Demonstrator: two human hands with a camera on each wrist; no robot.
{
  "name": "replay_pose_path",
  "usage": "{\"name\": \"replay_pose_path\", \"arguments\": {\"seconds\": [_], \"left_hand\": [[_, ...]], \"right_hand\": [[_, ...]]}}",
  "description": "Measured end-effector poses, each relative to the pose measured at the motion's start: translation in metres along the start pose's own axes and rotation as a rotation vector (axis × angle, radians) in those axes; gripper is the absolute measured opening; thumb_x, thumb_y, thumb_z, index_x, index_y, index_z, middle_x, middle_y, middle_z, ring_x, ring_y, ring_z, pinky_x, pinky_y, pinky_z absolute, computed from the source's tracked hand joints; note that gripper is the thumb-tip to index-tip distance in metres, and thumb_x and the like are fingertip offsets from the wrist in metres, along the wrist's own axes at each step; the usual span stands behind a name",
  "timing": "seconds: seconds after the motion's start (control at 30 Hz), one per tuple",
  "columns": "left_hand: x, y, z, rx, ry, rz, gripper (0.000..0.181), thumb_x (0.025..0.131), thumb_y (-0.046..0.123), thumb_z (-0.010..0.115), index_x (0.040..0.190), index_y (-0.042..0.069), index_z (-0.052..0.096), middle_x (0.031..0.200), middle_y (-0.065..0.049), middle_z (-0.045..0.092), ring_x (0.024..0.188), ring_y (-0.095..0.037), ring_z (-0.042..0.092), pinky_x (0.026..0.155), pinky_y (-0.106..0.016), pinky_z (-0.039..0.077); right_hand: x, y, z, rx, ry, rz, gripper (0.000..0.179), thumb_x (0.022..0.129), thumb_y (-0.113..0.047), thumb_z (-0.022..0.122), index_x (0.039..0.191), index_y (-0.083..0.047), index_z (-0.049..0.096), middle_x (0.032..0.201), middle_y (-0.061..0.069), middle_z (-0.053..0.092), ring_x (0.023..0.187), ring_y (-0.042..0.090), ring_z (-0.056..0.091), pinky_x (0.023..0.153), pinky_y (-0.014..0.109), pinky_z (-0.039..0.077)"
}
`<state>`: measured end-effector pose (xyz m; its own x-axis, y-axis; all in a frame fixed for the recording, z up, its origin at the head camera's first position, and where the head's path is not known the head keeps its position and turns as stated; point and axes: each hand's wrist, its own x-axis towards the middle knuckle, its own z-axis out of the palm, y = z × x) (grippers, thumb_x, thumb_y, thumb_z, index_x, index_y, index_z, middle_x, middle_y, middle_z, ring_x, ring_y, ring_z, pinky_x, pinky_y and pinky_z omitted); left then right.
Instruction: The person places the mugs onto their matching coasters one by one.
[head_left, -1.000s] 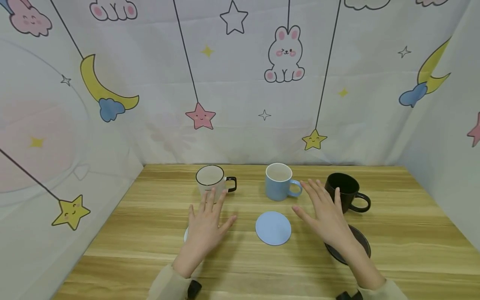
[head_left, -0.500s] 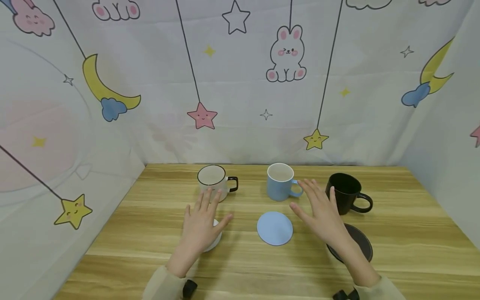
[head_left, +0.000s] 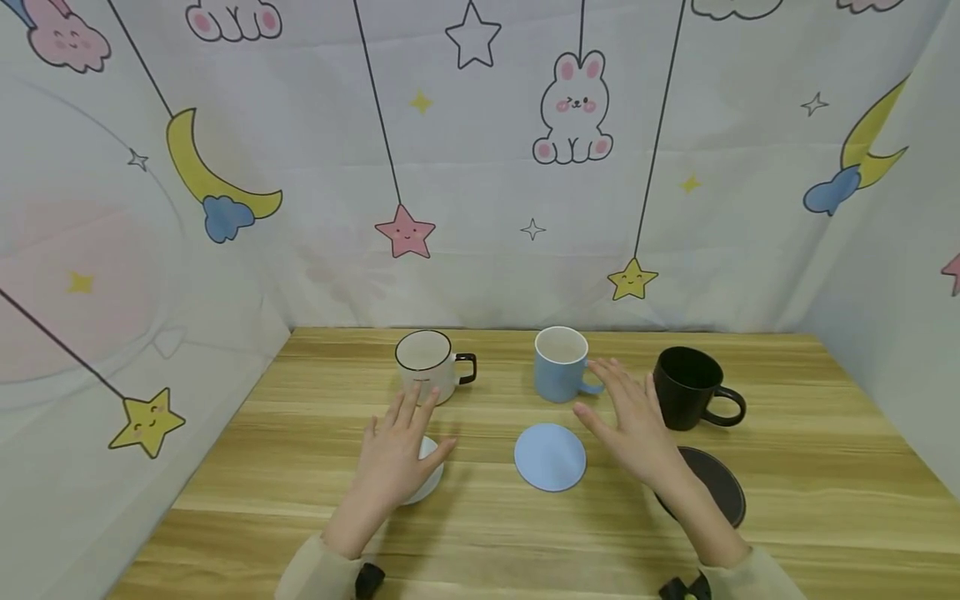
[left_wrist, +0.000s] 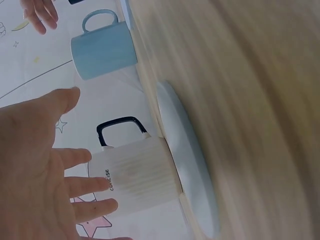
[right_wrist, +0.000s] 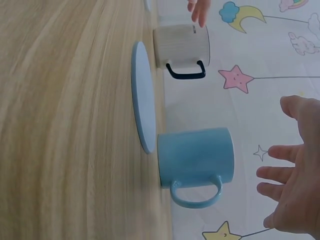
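My left hand point(head_left: 396, 454) hovers with spread fingers above a white coaster point(head_left: 429, 482), hiding much of it. Just beyond its fingertips stands a white mug point(head_left: 426, 360) with a black rim and handle; the left wrist view shows lettering on this mug point(left_wrist: 140, 175). My right hand point(head_left: 636, 429), fingers spread and holding nothing, is raised between a blue mug point(head_left: 558, 371) and a black mug point(head_left: 684, 392). Its fingertips cover part of the blue mug's handle in the head view. A blue coaster point(head_left: 550, 457) lies between the hands. Under the right forearm is a dark coaster point(head_left: 716, 483), partly hidden.
All three mugs stand upright in a row along the back of the wooden table point(head_left: 480, 542), each with a coaster in front. A white cloth point(head_left: 480, 283) printed with stars, moons and rabbits hangs behind the table and at both sides.
Both hands have drifted slightly left and back toward the body, still spread. More of the white coaster and the black mug shows. Mugs and coasters have stayed in place.
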<state>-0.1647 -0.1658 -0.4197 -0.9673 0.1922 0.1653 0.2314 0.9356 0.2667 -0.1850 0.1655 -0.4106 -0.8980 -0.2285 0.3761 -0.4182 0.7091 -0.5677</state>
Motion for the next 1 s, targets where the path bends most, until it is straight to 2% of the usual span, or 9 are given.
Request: {"name": "replay_pose_path", "arguments": {"seconds": [0.5,0.7,1.0], "left_hand": [[-0.003,-0.018,-0.002,-0.021,-0.057,0.046,0.078,0.101,0.046,0.072,0.164,0.010,0.043,0.169,-0.024,0.036,0.154,-0.048,0.036,0.114,-0.079,0.033],[-0.003,-0.024,-0.004,-0.042,-0.080,0.048,0.078,0.101,0.047,0.071,0.164,0.011,0.043,0.168,-0.025,0.037,0.153,-0.050,0.037,0.113,-0.077,0.035],[-0.006,-0.034,-0.010,-0.041,-0.093,0.057,0.078,0.102,0.049,0.070,0.163,0.009,0.043,0.164,-0.027,0.041,0.150,-0.052,0.040,0.109,-0.080,0.038]], "right_hand": [[0.009,-0.007,0.007,0.174,-0.018,0.003,0.062,0.105,-0.023,0.068,0.158,0.002,0.045,0.164,0.030,0.040,0.156,0.049,0.028,0.126,0.072,-0.001],[0.019,-0.008,0.013,0.231,0.011,-0.028,0.060,0.105,-0.020,0.068,0.155,0.005,0.047,0.159,0.029,0.047,0.151,0.051,0.038,0.126,0.072,0.001],[0.027,-0.007,0.023,0.255,0.003,-0.016,0.056,0.106,-0.018,0.066,0.153,0.007,0.048,0.155,0.029,0.052,0.151,0.049,0.039,0.127,0.071,0.003]]}}
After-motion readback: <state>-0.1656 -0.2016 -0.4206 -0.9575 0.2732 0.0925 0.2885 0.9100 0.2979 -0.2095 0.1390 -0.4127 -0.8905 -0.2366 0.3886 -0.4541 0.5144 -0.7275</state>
